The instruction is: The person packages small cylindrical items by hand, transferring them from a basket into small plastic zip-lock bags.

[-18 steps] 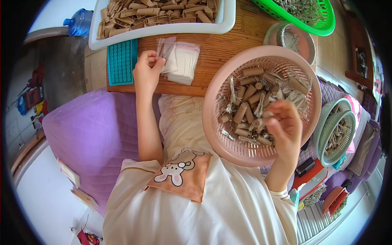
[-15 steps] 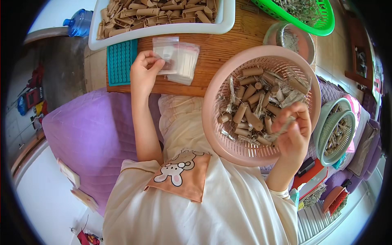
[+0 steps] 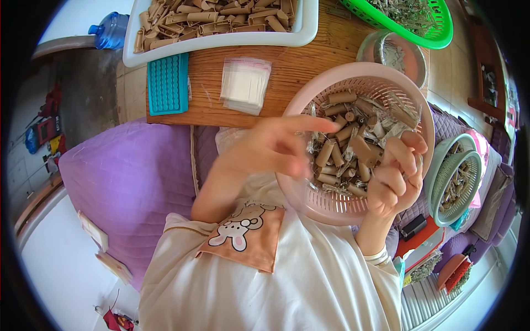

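Many brown tubes (image 3: 362, 150) lie heaped in a pink basket (image 3: 356, 68), right of centre in the head view. Your left hand (image 3: 268, 151), blurred, is near the middle of the frame; its index finger reaches over the basket's left side and the fingers look spread, though whether they hold anything you cannot tell. Your right hand (image 3: 397, 174) is over the basket's lower right, fingers curled inward; what they may enclose is hidden.

For this handling, a sensible approach is to steady your left hand before the fingertips meet, pinch lightly so thin card doesn't dent, and lift clear of the loose scraps (image 3: 396, 129), which could snag. Keeping your knuckles from covering the fingertips should help you see what you grip.

The tubes share no direction. One left of your right hand slopes from upper left to lower right; another, at the heap's top, runs nearly left to right; others stand on end or lean. On the table (image 3: 298, 62), upper centre, a stack of clear bags (image 3: 245, 83) has its pink-edged end toward the top of the frame, its long axis running up and down, top leaning slightly right.
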### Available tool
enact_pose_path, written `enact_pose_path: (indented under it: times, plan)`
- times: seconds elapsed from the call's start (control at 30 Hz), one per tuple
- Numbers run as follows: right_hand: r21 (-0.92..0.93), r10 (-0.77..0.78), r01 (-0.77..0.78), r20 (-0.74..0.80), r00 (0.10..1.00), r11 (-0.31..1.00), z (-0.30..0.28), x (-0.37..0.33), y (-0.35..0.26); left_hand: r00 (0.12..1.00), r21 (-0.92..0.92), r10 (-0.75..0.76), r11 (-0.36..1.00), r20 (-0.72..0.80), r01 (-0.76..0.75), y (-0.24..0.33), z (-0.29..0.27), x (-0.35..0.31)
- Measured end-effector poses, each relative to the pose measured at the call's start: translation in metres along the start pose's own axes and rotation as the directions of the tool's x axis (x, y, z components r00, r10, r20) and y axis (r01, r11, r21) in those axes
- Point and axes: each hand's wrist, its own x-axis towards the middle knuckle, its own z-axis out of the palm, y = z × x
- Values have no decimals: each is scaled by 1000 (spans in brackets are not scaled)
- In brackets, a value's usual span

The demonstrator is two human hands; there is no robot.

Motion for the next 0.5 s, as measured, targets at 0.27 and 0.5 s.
enact_pose_path:
  times: [0.27, 0.5]
  plan:
    - [167, 149, -167, 113, 982, 972, 21, 13, 27, 984, -66, -126, 989, 127, 135, -45, 15, 34]
    - [157, 164, -185, 138, 977, 970, 22, 11, 24, 901, 13, -375, 924, 216, 381, -45, 21, 37]
